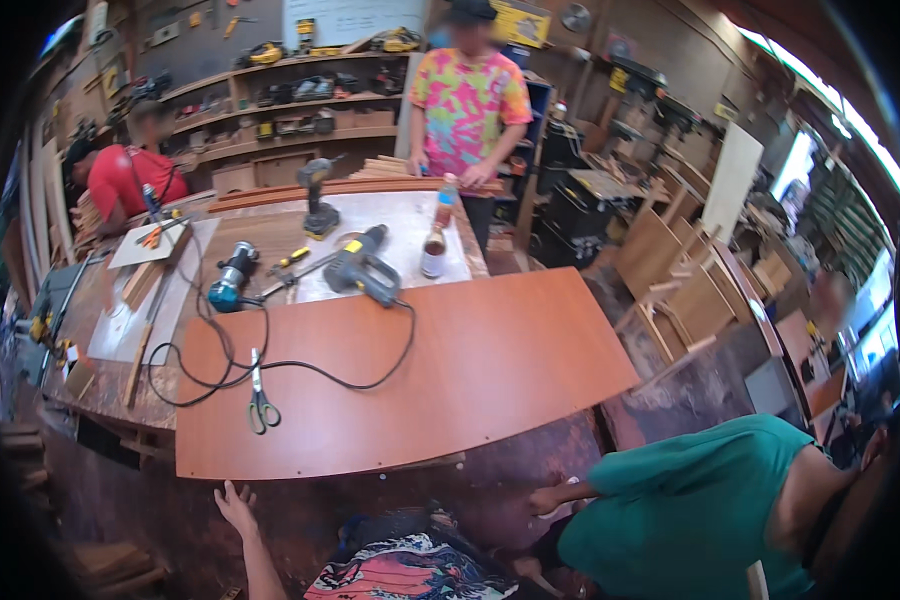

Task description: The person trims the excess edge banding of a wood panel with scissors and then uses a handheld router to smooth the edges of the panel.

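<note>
My left hand [236, 508] is raised just below the near left edge of a reddish-brown wood panel [450, 370]. Its fingers are spread and it holds nothing; whether the fingertips touch the panel I cannot tell. My right hand is not in view. The panel lies flat across the workbench and juts past its right end, with small dark holes along the near edge. On the panel rest scissors [262, 414] with green and black handles, pointing away from me. A black cord loops over its left part. A grey and yellow gun-shaped power tool [368, 268] sits at its far edge.
A teal trim router [233, 279], a cordless drill [319, 205] and two bottles [433, 254] stand on the bench [75, 325]. A person in green [685, 500] is close on my right. Beyond the bench are a person in tie-dye [469, 110] and one in red [135, 180].
</note>
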`<state>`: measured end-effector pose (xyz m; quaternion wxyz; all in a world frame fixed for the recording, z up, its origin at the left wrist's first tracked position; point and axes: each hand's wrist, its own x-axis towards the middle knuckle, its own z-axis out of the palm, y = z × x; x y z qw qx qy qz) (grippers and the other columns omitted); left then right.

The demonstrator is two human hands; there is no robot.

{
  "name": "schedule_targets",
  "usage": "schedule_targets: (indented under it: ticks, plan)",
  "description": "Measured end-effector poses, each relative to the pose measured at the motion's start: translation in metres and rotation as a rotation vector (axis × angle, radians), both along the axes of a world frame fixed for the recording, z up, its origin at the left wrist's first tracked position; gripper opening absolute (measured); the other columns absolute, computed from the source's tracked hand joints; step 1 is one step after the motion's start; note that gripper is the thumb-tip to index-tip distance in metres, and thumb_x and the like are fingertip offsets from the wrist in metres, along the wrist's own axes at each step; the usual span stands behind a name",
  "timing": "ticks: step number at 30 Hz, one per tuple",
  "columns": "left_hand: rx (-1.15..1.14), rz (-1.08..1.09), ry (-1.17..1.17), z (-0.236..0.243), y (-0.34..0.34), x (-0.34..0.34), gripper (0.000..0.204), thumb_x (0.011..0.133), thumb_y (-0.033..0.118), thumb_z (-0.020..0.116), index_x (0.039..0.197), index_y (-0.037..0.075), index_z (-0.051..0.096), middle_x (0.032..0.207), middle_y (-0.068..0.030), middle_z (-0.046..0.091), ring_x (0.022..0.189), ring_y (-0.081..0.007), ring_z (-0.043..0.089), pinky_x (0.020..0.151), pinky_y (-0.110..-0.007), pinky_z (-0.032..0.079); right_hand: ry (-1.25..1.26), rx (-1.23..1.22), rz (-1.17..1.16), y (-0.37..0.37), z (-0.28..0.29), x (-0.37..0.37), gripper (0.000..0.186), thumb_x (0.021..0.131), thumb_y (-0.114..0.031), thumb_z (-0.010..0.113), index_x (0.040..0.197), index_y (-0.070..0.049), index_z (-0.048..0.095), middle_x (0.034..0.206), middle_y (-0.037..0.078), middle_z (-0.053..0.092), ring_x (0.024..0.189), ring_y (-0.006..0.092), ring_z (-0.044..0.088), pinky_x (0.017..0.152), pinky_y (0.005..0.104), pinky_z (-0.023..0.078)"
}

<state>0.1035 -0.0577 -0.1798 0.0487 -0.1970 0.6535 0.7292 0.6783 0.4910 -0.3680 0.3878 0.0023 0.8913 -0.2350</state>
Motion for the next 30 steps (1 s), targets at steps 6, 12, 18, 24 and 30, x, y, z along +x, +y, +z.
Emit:
schedule_targets:
  ticks: [6, 12, 18, 24, 30]
  plan:
    - [0.061, -0.01, 0.027, 0.025, 0.034, 0.013, 0.088, 0.104, 0.032, 0.065, 0.167, 0.011, 0.008, 0.148, -0.016, 0.053, 0.11, -0.0317, 0.068, 0.085, -0.043, 0.058, 0.228, -0.268, -0.503, -0.204, 0.095, -0.092, 0.032, 0.09, -0.028, 0.063, 0.113, -0.007, 0.071, 0.109, 0.025, 0.073, 0.103, 0.0457, 0.069, 0.09, 0.0532, 0.055]
    - [0.268, -0.079, 0.068, -0.022, -0.006, -0.035, 0.071, 0.102, 0.012, 0.066, 0.161, 0.013, 0.027, 0.126, -0.0164, 0.06, 0.108, -0.0267, 0.063, 0.087, -0.044, 0.056, 0.071, -0.133, -0.662, -0.193, 0.121, -0.124, 0.032, 0.079, -0.023, 0.067, 0.107, -0.013, 0.077, 0.109, 0.019, 0.075, 0.103, 0.0415, 0.07, 0.088, 0.053, 0.055]
    - [0.149, -0.184, -0.016, 0.005, 0.018, -0.025, 0.07, 0.102, 0.011, 0.064, 0.162, 0.011, 0.026, 0.135, -0.0196, 0.058, 0.12, -0.0343, 0.06, 0.1, -0.051, 0.052, 0.464, 0.107, -1.202, -0.173, 0.161, -0.072, 0.023, 0.082, -0.023, 0.065, 0.099, -0.008, 0.073, 0.105, 0.022, 0.071, 0.104, 0.0421, 0.067, 0.088, 0.0521, 0.054]
    - [-0.029, -0.157, -0.03, -0.025, -0.01, -0.036, 0.079, 0.102, 0.017, 0.064, 0.166, 0.008, 0.018, 0.143, -0.0257, 0.055, 0.126, -0.0403, 0.058, 0.103, -0.051, 0.049, 0.202, 0.253, -1.49, -0.23, 0.183, 0.002, 0.028, 0.09, -0.025, 0.061, 0.108, -0.009, 0.074, 0.108, 0.02, 0.072, 0.108, 0.0409, 0.067, 0.093, 0.0488, 0.054]
    - [-0.312, -0.319, -0.087, -0.037, -0.007, -0.047, 0.08, 0.102, 0.019, 0.065, 0.165, 0.007, 0.018, 0.144, -0.0268, 0.053, 0.126, -0.0406, 0.058, 0.103, -0.05, 0.049, -0.061, 0.032, -1.805, -0.255, 0.038, -0.137, 0.034, 0.091, -0.027, 0.056, 0.112, -0.013, 0.078, 0.121, 0.018, 0.072, 0.119, 0.039, 0.066, 0.104, 0.0441, 0.053]
